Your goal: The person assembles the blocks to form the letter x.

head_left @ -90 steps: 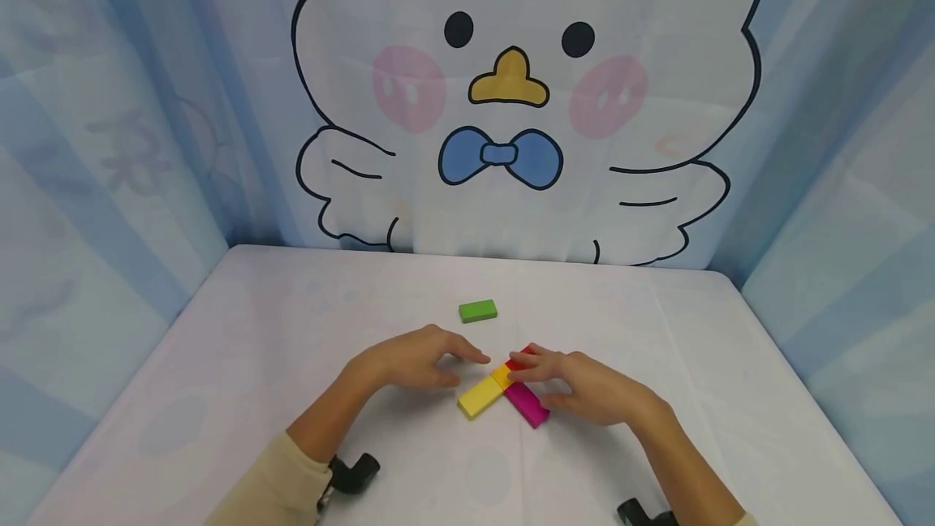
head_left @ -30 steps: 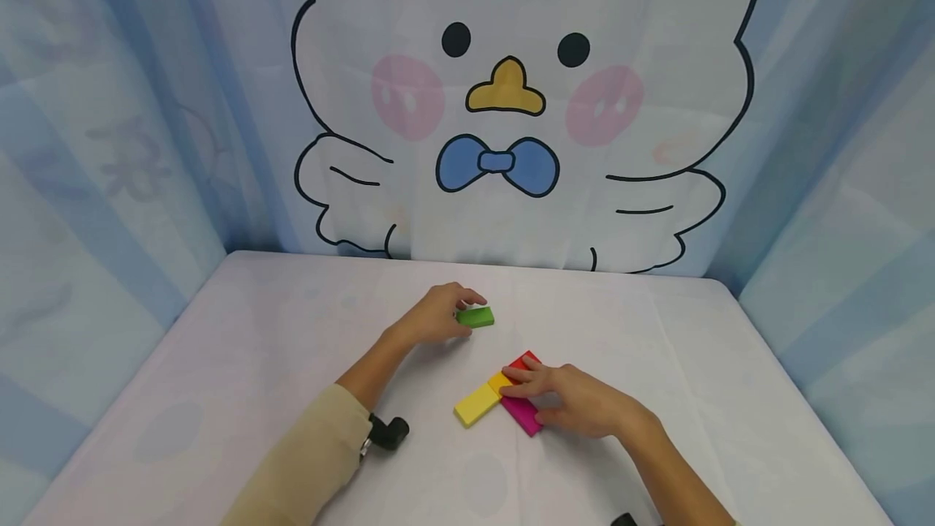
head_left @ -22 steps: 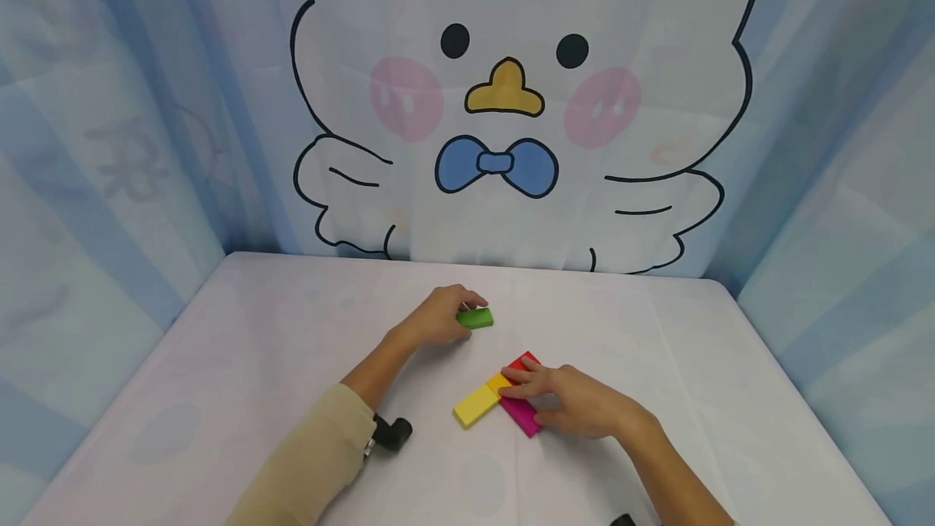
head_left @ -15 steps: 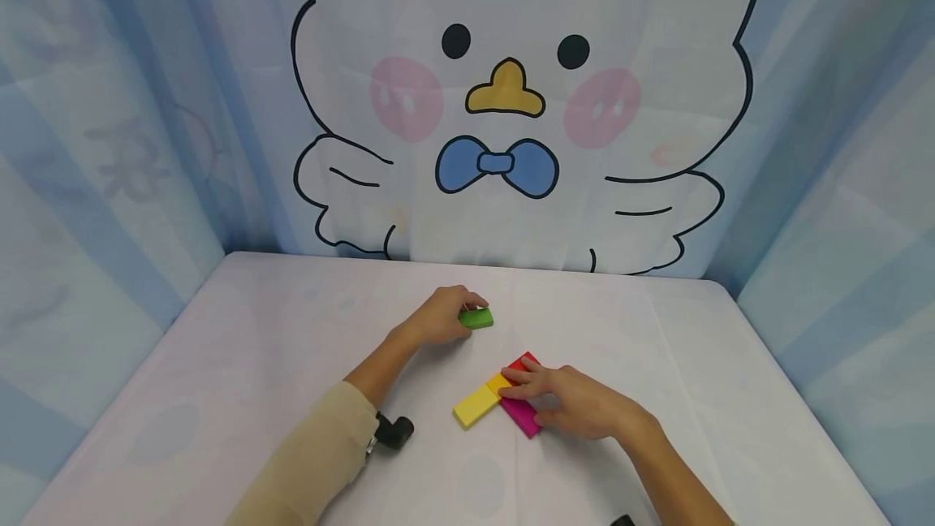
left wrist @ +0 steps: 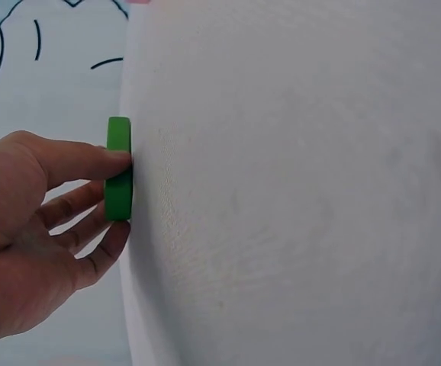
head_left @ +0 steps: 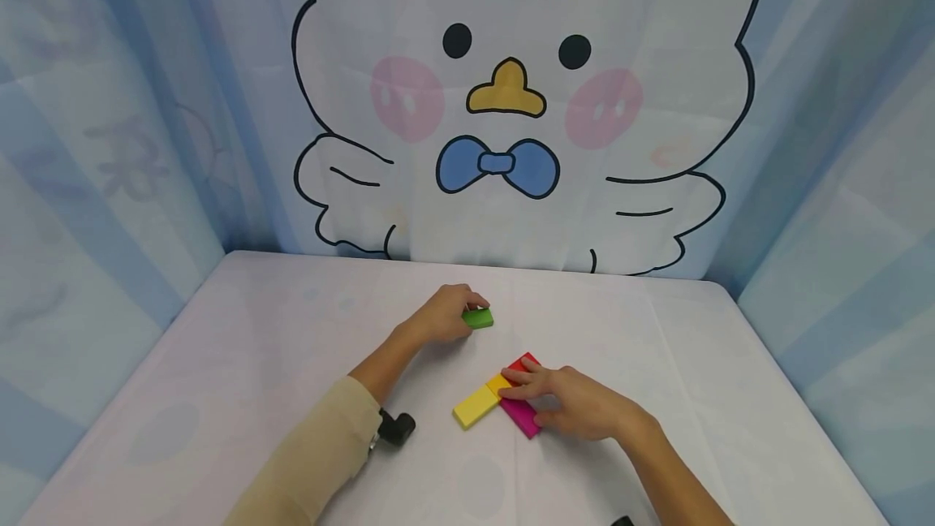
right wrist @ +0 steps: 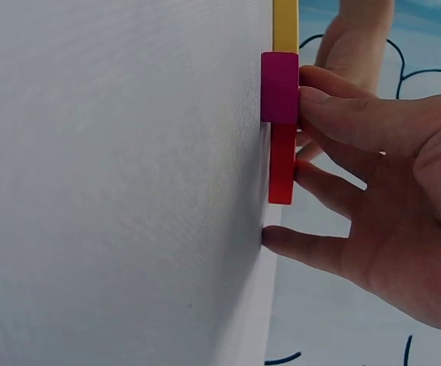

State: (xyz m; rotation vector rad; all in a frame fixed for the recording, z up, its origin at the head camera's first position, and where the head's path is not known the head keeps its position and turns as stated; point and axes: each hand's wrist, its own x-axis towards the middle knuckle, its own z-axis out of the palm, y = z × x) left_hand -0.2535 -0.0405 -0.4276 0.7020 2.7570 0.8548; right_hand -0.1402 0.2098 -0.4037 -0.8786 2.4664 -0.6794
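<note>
My left hand grips the left end of a green block lying flat toward the back of the table. In the left wrist view the thumb presses the near side of the green block, and the other fingers are partly behind it. My right hand rests its fairly straight fingers on a joined group of blocks. That group has a yellow block, a small orange block, a red block and a magenta block. The thumb is at the magenta block; fingers partly cover the red one.
A white cloth covers the table. Behind it hangs a curtain with a cartoon bird print, and pale blue curtains close off the sides. A black wrist camera sits at my left sleeve.
My left hand has left the yellow block, reached back and taken hold of the green block. My right hand has settled onto the block group, its thumb now at the magenta block.
</note>
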